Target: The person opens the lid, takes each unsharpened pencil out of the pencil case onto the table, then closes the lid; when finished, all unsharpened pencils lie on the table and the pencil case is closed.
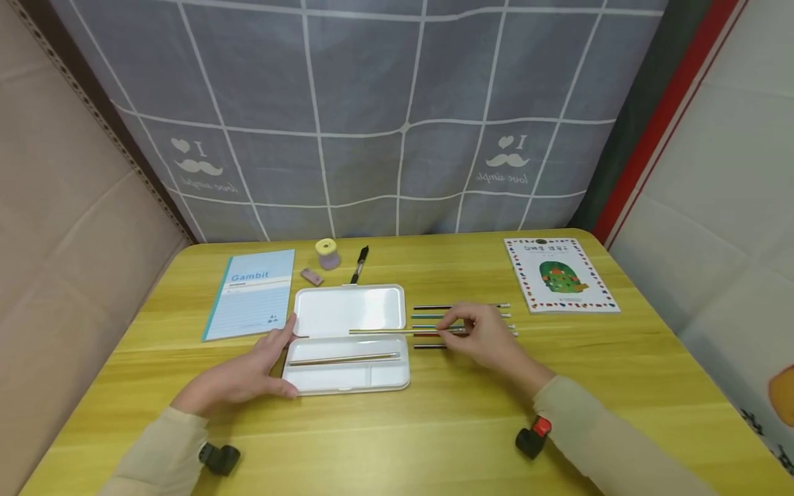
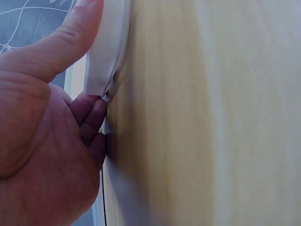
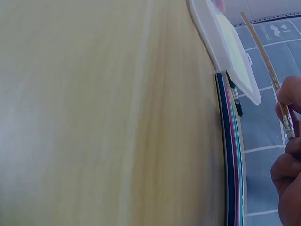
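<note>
While a pale blue notebook printed "Gambit" (image 1: 251, 295) lies flat at the far left of the yellow wooden bench (image 1: 434, 427), the left hand (image 1: 245, 375) rests just right of it with fingers nearly straight, thumb and fingertips touching the left edge of the open white plastic pencil case (image 1: 347, 337). Behind the case sit a small pink eraser (image 1: 312, 276), a yellow-topped lilac sharpener (image 1: 327, 253) and a black pen (image 1: 359, 264). One tan pencil (image 1: 344, 359) lies lengthwise in the case's lower tray. Across the hinge line of the case hangs a second tan wooden pencil (image 1: 397, 332), level, its far end over the case. The right hand (image 1: 484, 337) pinches this pencil near its metal-banded end between thumb and fingertips; the right wrist view shows the same hold (image 3: 284, 110). Under and beside that hand a row of coloured pencils (image 1: 462, 317) lies parallel on the bench, just right of the case. Farther right lies a white picture book with a green figure on its cover (image 1: 560, 275).
</note>
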A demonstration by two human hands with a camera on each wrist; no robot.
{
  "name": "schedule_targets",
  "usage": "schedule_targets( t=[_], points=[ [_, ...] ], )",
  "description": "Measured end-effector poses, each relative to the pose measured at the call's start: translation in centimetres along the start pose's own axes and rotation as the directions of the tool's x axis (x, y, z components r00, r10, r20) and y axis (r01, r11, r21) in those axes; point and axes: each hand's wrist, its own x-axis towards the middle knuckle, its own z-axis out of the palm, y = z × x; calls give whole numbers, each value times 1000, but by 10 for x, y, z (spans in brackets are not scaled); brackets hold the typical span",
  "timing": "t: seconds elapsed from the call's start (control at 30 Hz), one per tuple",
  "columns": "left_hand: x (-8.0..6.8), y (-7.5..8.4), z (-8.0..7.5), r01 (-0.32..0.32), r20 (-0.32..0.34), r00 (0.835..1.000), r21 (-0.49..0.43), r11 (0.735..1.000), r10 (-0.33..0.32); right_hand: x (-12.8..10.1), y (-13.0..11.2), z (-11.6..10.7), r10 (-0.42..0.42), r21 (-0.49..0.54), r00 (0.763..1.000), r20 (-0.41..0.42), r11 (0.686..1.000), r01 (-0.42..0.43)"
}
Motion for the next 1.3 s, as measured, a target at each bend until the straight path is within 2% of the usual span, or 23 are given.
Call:
schedule_targets(
  t=[0.2, 0.37, 0.53, 0.8, 1.0, 1.17, 1.3],
  points=[
    [-1, 1, 0, 5, 2, 1000, -8, 1000, -5, -8, 8, -14, -11, -31, 1000, 3, 999, 11],
    [-2, 2, 2, 6, 1, 1000, -19, 1000, -6, -17, 18, -24, -44, -15, 999, 8, 999, 44],
    [-2, 2, 2, -17, -12, 1000, -7, 1000, 16, -24, 25, -34, -32, 0, 999, 5, 999, 32],
    [0, 0, 2, -4, -8, 1000, 0, 1000, 4, -34, 33, -47, -39, 34, 999, -14, 999, 39],
    [1, 3, 1, -6, 5, 1000, -21, 1000, 6, -39, 36, -57, -52, 80, 999, 5, 995, 51],
    [2, 3, 0, -1, 7, 1000, -32, 999, 2, -44, 41, -65, -68, 56, 997, 24, 996, 67],
    [2, 1, 0, 16, 7, 1000, -31, 999, -16, -48, 45, -66, -50, 43, 997, 50, 998, 48]
  ],
)
